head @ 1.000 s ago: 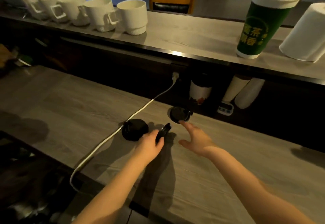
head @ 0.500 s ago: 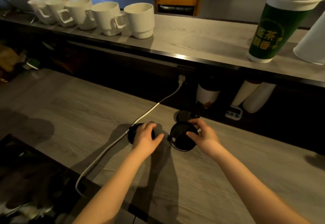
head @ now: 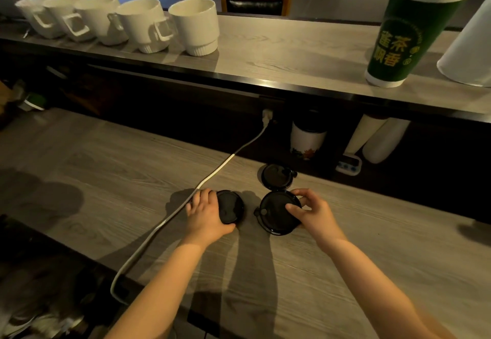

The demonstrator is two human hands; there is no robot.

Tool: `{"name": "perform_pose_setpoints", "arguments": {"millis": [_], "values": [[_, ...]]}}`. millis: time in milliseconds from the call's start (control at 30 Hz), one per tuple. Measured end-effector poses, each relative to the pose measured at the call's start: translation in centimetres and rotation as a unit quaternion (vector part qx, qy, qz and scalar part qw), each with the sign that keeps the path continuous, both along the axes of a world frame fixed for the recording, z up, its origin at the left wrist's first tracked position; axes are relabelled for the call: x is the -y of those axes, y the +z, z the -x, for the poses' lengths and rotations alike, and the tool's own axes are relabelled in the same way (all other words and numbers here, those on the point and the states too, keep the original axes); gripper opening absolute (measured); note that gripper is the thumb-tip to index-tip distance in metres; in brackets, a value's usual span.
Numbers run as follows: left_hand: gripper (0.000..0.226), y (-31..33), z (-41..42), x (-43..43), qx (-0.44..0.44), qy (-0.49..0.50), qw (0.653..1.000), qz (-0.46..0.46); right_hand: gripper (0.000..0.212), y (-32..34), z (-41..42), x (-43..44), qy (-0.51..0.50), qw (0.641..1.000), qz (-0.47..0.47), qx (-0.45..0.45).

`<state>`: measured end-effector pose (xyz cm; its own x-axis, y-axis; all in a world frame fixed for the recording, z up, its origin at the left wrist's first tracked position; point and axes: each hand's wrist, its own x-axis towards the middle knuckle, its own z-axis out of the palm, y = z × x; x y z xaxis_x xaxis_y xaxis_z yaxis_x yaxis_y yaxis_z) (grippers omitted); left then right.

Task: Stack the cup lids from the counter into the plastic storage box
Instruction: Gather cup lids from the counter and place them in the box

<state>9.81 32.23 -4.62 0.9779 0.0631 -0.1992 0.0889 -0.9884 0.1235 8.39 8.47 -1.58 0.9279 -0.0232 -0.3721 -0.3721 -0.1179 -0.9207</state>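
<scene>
**Two lids held, one lying flat**

One black lid (head: 231, 207) is gripped at its edge by the left hand (head: 206, 215), low on the worktop (head: 345, 272). A second lid (head: 275, 213) – tipped up – is pinched by the fingers (head: 299, 194) of the right hand (head: 317, 215). A third lid (head: 276, 176) lies just behind.

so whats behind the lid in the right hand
Another black lid lies on the counter just behind the held lid in the right hand. Their edges meet in view; any gap is hidden.
</scene>
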Motion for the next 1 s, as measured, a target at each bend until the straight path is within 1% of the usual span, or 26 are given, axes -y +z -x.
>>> {"name": "perform_pose_setpoints", "arguments": {"millis": [67, 133, 167, 233, 300, 367, 467, 533, 567, 600, 667, 700, 733, 800, 867, 933, 1000], "values": [[0.096, 1.2, 0.5, 1.4, -0.003, -0.009, 0.999, 0.045, 0.020, 0.7, 0.0, 0.1, -0.031, 0.995, -0.090, -0.017], [0.098, 2.7, 1.1, 3.4, -0.017, -0.017, 0.993, 0.120, 0.020, 1.7, -0.1, 0.3, -0.044, 0.984, -0.174, -0.013], [0.098, 3.4, 1.6, 4.3, -0.016, -0.020, 0.986, 0.163, 0.020, 2.0, -0.1, 0.3, -0.040, 0.980, -0.195, -0.005], [0.097, 4.4, 2.6, 5.9, 0.010, -0.020, 0.972, 0.235, 0.019, 2.5, -0.1, 0.1, -0.026, 0.982, -0.188, 0.010], [0.098, 4.8, 3.3, 7.0, 0.039, -0.006, 0.960, 0.278, 0.018, 2.6, 0.1, 0.0, -0.026, 0.987, -0.159, 0.017], [0.100, 5.1, 3.8, 7.6, 0.048, 0.014, 0.949, 0.311, 0.016, 2.6, 0.4, 0.1, -0.027, 0.989, -0.147, 0.013], [0.105, 5.3, 4.2, 8.1, 0.026, 0.025, 0.932, 0.361, 0.013, 2.6, 0.9, 0.3, -0.016, 0.990, -0.142, 0.005], [0.112, 5.6, 4.5, 8.2, -0.020, 0.019, 0.911, 0.412, 0.013, 2.5, 1.2, 0.3, -0.008, 0.991, -0.137, 0.005], [0.112, 5.7, 4.7, 8.2, -0.048, 0.021, 0.891, 0.451, 0.013, 2.4, 1.4, 0.2, -0.004, 0.991, -0.131, 0.007], [0.109, 5.8, 4.8, 8.0, -0.069, 0.032, 0.862, 0.501, 0.013, 2.3, 1.5, 0.1, -0.001, 0.992, -0.127, 0.009], [0.087, 5.9, 5.0, 7.8, -0.066, 0.091, 0.791, 0.602, 0.013, 2.2, 1.6, 0.0, -0.001, 0.993, -0.121, 0.012], [0.075, 5.8, 5.0, 7.7, -0.058, 0.117, 0.767, 0.628, 0.014, 2.0, 1.6, 0.0, 0.000, 0.993, -0.115, 0.014], [0.067, 5.5, 4.9, 7.6, -0.053, 0.135, 0.760, 0.633, 0.015, 1.8, 1.7, -0.1, 0.001, 0.995, -0.103, 0.016], [0.059, 4.8, 4.6, 7.6, -0.061, 0.163, 0.745, 0.644, 0.018, 1.2, 1.8, -0.2, 0.011, 0.998, -0.052, 0.021], [0.054, 4.1, 4.1, 7.5, -0.075, 0.210, 0.715, 0.663, 0.022, 0.7, 1.6, -0.3, 0.040, 0.998, 0.017, 0.034], [0.048, 3.4, 3.5, 7.2, -0.102, 0.262, 0.667, 0.690, 0.024, 0.4, 1.1, -0.5, 0.060, 0.996, 0.048, 0.041], [0.043, 3.1, 3.1, 6.8, -0.129, 0.289, 0.614, 0.723, 0.025, 0.4, 0.2, -0.5, 0.072, 0.996, 0.046, 0.041]]}}
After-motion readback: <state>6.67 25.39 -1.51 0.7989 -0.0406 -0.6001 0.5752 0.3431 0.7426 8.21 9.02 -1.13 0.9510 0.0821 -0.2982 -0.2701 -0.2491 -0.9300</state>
